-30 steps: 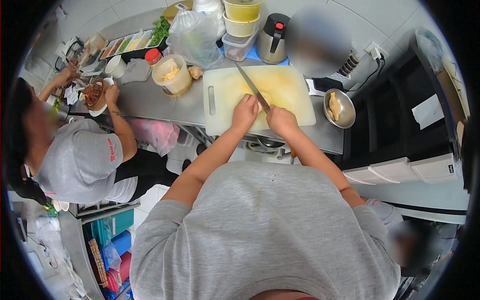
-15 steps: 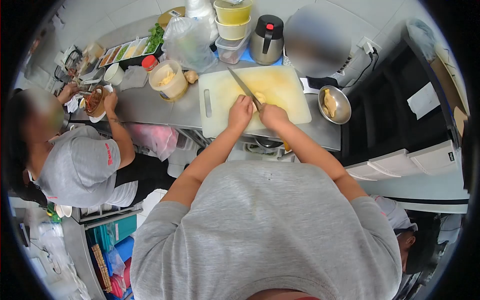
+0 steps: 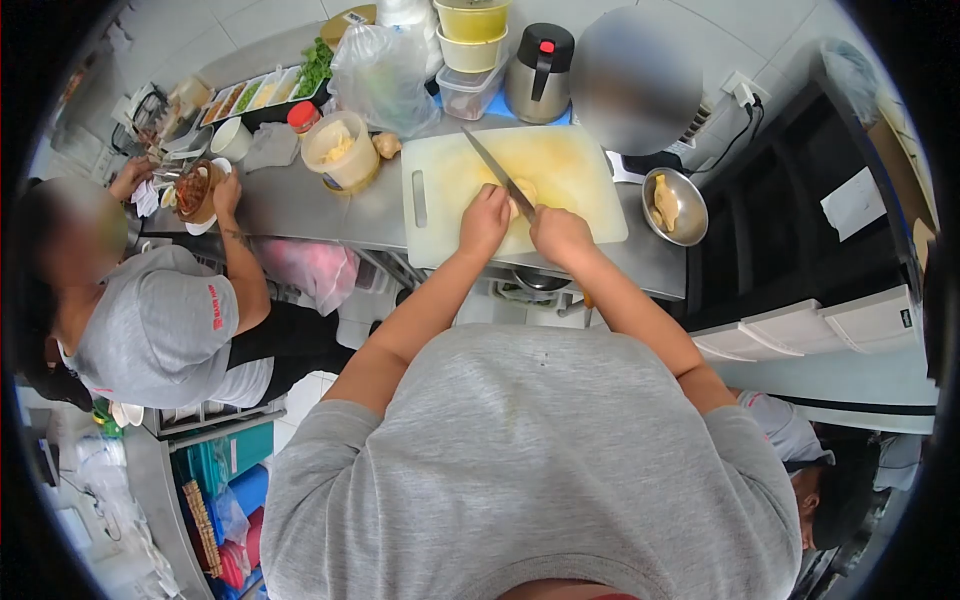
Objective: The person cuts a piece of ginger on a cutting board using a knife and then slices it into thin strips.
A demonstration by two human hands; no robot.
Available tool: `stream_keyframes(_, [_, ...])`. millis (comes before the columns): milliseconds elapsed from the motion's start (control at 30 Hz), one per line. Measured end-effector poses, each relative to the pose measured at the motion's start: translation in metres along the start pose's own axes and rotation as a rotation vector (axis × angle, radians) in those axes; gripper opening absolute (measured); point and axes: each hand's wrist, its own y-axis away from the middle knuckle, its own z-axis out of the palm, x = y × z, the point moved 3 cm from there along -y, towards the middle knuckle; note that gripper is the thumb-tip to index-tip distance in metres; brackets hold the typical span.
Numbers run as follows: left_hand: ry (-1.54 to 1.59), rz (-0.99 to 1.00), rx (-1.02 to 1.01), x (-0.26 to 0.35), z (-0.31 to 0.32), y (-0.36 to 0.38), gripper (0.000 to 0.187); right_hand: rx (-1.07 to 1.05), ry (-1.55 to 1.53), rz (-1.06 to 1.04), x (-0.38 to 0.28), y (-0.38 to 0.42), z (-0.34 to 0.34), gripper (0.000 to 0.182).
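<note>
A large knife (image 3: pixel 497 168) points up and left over the white cutting board (image 3: pixel 430 232), its handle end closed in my right hand (image 3: pixel 561 236). My left hand (image 3: pixel 486 220) is on the board just left of the blade, its fingers closed on a pale yellow piece of food (image 3: pixel 519 197) that is mostly hidden by the hand and blade. Yellow stains cover the middle of the board. To the right, a metal bowl (image 3: pixel 675 207) holds more pale yellow food (image 3: pixel 664 203).
Behind the board stand a steel jug (image 3: pixel 539 80), stacked tubs (image 3: pixel 470 55) and a plastic bag (image 3: pixel 380 80). An open tub of yellow pieces (image 3: pixel 340 152) is at the left. A co-worker (image 3: pixel 165 330) holds a bowl further left; another person (image 3: pixel 800 450) is at lower right.
The view has shifted slightly. The knife handle and my right hand have moved a little right, away from my left hand, which stays on the food.
</note>
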Motion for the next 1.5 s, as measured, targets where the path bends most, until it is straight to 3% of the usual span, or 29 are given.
stream_keyframes(367, [0.050, -0.032, 0.013, 0.002, -0.002, -0.001, 0.008, -0.007, -0.063, 0.003, 0.009, -0.013, 0.030, 0.025])
stream_keyframes(1200, [0.030, -0.032, -0.005, -0.001, -0.001, -0.001, 0.007, 0.025, 0.002, -0.034, -0.001, 0.004, -0.002, 0.020])
stream_keyframes(1500, [0.055, -0.043, -0.005, 0.000, 0.000, -0.002, 0.007, 0.017, -0.074, -0.007, 0.005, -0.020, 0.032, 0.022])
